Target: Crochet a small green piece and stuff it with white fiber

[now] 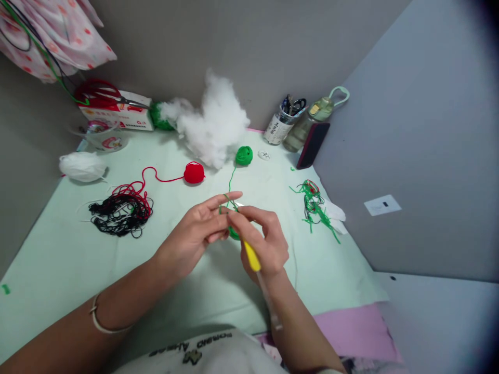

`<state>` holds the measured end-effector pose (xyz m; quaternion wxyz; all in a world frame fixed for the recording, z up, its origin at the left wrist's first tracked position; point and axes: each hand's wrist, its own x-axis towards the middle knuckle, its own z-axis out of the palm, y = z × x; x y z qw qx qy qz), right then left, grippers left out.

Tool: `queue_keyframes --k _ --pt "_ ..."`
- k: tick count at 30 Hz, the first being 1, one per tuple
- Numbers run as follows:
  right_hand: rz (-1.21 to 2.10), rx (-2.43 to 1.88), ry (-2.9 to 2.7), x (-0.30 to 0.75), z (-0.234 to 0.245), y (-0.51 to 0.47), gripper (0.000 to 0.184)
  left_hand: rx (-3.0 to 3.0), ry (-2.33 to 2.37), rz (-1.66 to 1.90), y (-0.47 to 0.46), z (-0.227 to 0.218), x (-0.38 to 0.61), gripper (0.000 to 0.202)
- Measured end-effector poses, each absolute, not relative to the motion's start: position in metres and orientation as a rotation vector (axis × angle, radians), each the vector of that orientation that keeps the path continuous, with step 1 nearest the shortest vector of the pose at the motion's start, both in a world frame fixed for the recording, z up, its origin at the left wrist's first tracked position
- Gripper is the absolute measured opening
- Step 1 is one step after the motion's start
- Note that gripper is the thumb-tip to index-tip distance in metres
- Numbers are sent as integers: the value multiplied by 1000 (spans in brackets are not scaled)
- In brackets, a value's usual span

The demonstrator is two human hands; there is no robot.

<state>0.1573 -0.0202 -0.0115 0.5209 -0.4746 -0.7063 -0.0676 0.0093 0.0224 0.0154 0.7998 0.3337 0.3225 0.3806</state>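
My left hand (197,228) pinches a small green crocheted piece (233,233), with green yarn looped over its forefinger. The strand runs up to a green yarn ball (244,155) on the pale green table cover (58,259). My right hand (263,241) is closed around a crochet hook with a yellow handle (252,255), its tip at the green piece. Both hands meet above the middle of the table.
A red yarn ball (194,172), a black and red yarn tangle (122,210), white yarn (81,166) and white stuffing (214,124) lie behind. Green yarn scraps (314,205), a jar of tools (281,123), a bottle (312,119) and a phone (312,145) stand right. A box (117,111) sits back left.
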Motion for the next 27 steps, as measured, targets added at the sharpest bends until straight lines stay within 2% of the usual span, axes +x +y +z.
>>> queue_keyframes --k 5,7,11,15,18,21,24,27 --pt "509 -1026 -1219 164 2 -17 23 595 621 830 28 19 7 34" --pt "625 -1016 -1193 164 4 -15 21 660 629 847 28 18 8 37" --pt "527 -1078 -1306 160 2 -14 19 792 690 883 23 13 11 39" --pt "237 -1103 -1541 158 -3 -17 29 772 731 943 21 9 13 45" --pt "54 -1102 -1650 160 -5 -18 33 605 655 819 24 11 13 35" --pt "249 -1055 -1414 163 -1 -15 24 518 606 767 28 15 10 24" --pt "551 -1013 -1198 164 3 -12 17 589 620 824 30 18 7 29" --pt "679 -1059 -1203 163 4 -11 15 733 656 844 28 17 7 35"
